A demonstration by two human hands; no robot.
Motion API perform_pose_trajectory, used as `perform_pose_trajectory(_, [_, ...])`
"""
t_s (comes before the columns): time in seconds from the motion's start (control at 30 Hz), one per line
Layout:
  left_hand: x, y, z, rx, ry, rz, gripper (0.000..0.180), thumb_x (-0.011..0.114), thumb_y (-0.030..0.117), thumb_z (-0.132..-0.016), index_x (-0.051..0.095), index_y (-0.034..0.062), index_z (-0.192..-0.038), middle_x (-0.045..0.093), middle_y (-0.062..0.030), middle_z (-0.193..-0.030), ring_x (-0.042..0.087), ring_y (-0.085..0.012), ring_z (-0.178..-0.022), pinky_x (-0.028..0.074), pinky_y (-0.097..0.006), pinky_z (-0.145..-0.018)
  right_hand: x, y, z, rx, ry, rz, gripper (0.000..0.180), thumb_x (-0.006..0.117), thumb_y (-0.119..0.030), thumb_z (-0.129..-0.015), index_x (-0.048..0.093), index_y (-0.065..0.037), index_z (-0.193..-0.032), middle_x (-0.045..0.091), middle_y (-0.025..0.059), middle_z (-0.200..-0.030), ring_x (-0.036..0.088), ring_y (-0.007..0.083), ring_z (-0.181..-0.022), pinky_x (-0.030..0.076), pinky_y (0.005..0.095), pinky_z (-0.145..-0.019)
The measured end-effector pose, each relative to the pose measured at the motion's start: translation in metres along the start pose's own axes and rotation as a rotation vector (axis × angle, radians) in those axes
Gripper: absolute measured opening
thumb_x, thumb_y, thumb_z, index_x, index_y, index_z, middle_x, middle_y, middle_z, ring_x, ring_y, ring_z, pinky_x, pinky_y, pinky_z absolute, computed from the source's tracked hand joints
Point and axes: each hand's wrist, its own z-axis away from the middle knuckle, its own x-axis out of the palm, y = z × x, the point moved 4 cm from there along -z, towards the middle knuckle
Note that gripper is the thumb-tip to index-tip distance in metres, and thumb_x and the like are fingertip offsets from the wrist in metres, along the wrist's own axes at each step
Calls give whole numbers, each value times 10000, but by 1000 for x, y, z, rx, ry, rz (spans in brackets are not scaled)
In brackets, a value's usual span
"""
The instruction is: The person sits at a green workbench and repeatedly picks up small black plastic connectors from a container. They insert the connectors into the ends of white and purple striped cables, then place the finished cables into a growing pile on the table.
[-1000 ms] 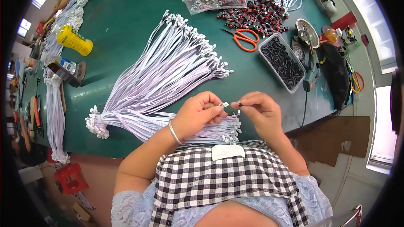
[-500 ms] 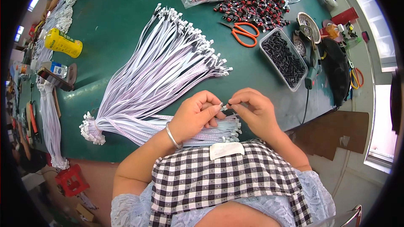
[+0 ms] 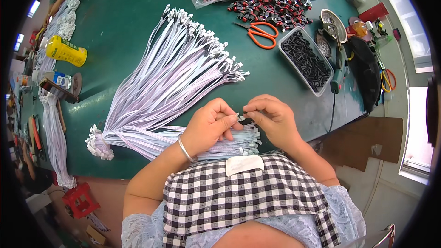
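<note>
The step in hand looks like fitting a small connector onto a wire end, one lead at a time. The left hand [image 3: 209, 126] pinches the white tip of a thin lead [image 3: 240, 118] between thumb and forefinger, over the near edge of the green desk [image 3: 124, 27]. The right hand [image 3: 271, 119] meets it fingertip to fingertip, its fingers closed on something small and dark, probably a plastic housing, though it is too small to be sure. The next move calls for lining the two ends up squarely and pressing them together without bending the lead.

Under the hands, along the near edge, lies a flat bundle of finished-looking leads [image 3: 229, 144]. Towards the desk's left side a large fan of pale lilac ribbon leads [image 3: 170, 78] spreads out, bound at its lower end, each strand tipped with a white plug. A clear rectangular tray of small black parts [image 3: 305, 59] sits by the right edge. Orange-handled scissors [image 3: 259, 32] lie beyond it, next to a heap of glossy black and red connectors [image 3: 275, 4]. A yellow bottle [image 3: 66, 50] lies on its side near the left edge.
</note>
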Motion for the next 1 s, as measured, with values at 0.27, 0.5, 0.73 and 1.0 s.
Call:
perform_pose_trajectory(0.27, [2, 1, 0, -19, -11, -40, 92, 567, 115, -926, 505, 50, -943, 680, -98, -803, 575, -73, -585, 424, -176, -511, 2, 7, 3, 92, 59, -130, 115, 656, 0, -802, 659, -2, -917, 632, 77, -929, 618, 147, -806, 506, 252, -692])
perform_pose_trajectory(0.5, [2, 3, 1, -20, -11, -33, 79, 562, 106, -921, 527, 39, -942, 675, -83, -801, 567, -64, -587, 429, -182, -515, 1, 9, 3, 5, 17, -28, 112, 669, -10, -789, 654, -10, -900, 646, 67, -907, 619, 153, -828, 501, 268, -704])
perform_pose_trajectory(0.73, [2, 1, 1, -16, -7, -30, 74, 557, 100, -922, 526, 39, -949, 676, -85, -798, 564, -60, -590, 422, -178, -507, 3, 7, 1, -47, -7, 41, 103, 663, 12, -789, 646, -13, -888, 650, 72, -905, 624, 161, -824, 499, 270, -701])
perform_pose_trajectory(1.0, [1, 2, 0, -27, -16, -22, 89, 559, 115, -929, 514, 45, -959, 674, -87, -801, 565, -64, -605, 430, -172, -533, 3, 3, 1, -69, -4, 67, 106, 658, 33, -785, 639, -14, -878, 651, 80, -891, 630, 176, -824, 500, 279, -702])
